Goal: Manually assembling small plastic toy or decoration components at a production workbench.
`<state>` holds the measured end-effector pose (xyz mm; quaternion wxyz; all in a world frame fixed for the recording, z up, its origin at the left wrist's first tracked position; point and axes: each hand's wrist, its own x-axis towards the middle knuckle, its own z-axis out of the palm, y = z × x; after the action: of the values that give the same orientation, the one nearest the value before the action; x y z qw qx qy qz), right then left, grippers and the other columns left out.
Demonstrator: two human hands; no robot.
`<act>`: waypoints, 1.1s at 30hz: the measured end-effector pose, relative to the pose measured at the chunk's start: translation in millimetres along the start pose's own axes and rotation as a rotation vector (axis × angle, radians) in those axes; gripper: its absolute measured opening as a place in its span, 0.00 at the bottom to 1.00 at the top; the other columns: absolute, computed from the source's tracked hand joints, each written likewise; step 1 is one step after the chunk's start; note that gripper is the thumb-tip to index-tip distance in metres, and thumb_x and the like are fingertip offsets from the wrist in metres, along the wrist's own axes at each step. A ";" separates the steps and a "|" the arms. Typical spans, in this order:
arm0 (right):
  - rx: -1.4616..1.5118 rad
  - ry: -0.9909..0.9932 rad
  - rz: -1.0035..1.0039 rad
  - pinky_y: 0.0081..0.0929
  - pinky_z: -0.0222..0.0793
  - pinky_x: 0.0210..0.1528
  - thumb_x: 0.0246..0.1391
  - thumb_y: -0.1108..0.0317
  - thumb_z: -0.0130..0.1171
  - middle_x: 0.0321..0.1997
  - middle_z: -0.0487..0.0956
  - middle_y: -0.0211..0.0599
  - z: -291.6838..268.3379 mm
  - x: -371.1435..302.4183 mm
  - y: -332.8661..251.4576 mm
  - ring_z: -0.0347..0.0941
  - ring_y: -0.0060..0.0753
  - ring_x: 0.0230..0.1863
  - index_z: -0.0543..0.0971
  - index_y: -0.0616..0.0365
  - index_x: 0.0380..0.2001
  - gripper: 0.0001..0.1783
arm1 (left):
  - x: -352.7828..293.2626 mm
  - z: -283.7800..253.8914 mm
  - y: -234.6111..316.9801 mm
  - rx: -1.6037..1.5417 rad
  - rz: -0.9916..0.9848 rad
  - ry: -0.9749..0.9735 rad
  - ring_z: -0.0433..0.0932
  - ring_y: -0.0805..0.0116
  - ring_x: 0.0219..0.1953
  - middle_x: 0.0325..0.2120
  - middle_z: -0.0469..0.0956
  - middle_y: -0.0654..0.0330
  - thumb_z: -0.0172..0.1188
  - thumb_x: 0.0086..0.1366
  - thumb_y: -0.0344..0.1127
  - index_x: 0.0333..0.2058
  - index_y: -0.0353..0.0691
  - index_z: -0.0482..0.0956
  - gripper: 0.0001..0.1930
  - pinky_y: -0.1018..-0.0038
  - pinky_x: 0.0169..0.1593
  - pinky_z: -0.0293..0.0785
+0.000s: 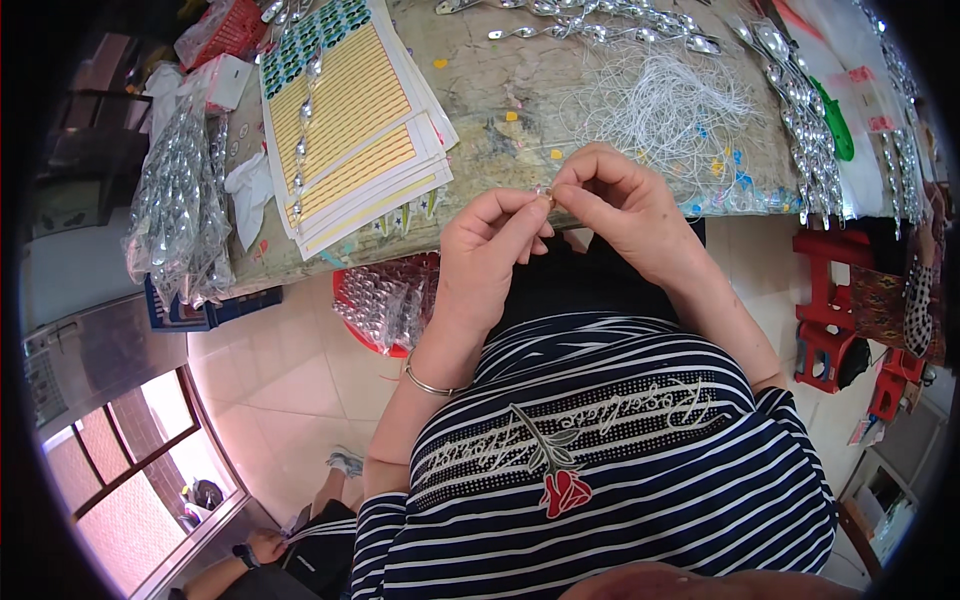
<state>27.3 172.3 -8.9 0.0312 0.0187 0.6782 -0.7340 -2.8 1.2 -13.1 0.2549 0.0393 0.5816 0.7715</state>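
Just past the table's near edge, my left hand and my right hand meet with fingertips pinched. Between them is a tiny shiny piece, too small to name, and it sits closest to the left thumb and forefinger. Whether the right fingertips grip a thread or the same piece is hard to see. Beyond the right hand lies a loose tangle of white string. To the left, a twisted silver strip rests on a stack of sticker sheets with yellow and green rows.
More twisted silver strips lie at the table's far side, others at the right beside a green tool. Bagged strips hang over the left edge. Below stand a red basin and red stools. Another person's arm shows lower left.
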 end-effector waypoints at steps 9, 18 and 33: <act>-0.189 -0.067 0.077 0.17 0.66 0.42 0.57 0.73 0.55 0.35 0.73 0.25 -0.2 -3.4 -10.3 0.69 0.16 0.37 0.74 0.61 0.35 0.04 | -2.6 0.7 -0.6 0.120 0.042 0.012 0.70 0.81 0.24 0.23 0.75 0.65 0.58 0.62 0.30 0.34 0.35 0.78 0.05 0.85 0.30 0.65; 0.252 0.003 0.112 0.17 0.67 0.42 0.57 0.69 0.57 0.35 0.74 0.24 2.7 -3.6 -0.2 0.69 0.15 0.37 0.75 0.57 0.35 0.06 | -3.0 0.9 1.8 0.087 0.017 0.010 0.69 0.81 0.24 0.23 0.74 0.66 0.59 0.61 0.29 0.34 0.35 0.78 0.05 0.85 0.30 0.65; 0.311 -0.058 0.117 0.16 0.66 0.32 0.57 0.68 0.56 0.34 0.75 0.25 5.7 -2.9 2.7 0.69 0.17 0.33 0.76 0.58 0.37 0.07 | -1.8 -2.0 -2.9 0.071 0.018 0.034 0.66 0.85 0.22 0.22 0.74 0.69 0.62 0.59 0.29 0.35 0.36 0.80 0.06 0.87 0.26 0.60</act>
<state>30.4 166.5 -10.9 0.0900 0.0415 0.5528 -0.8274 -0.9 -0.7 -15.9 0.2364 0.0406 0.6126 0.7532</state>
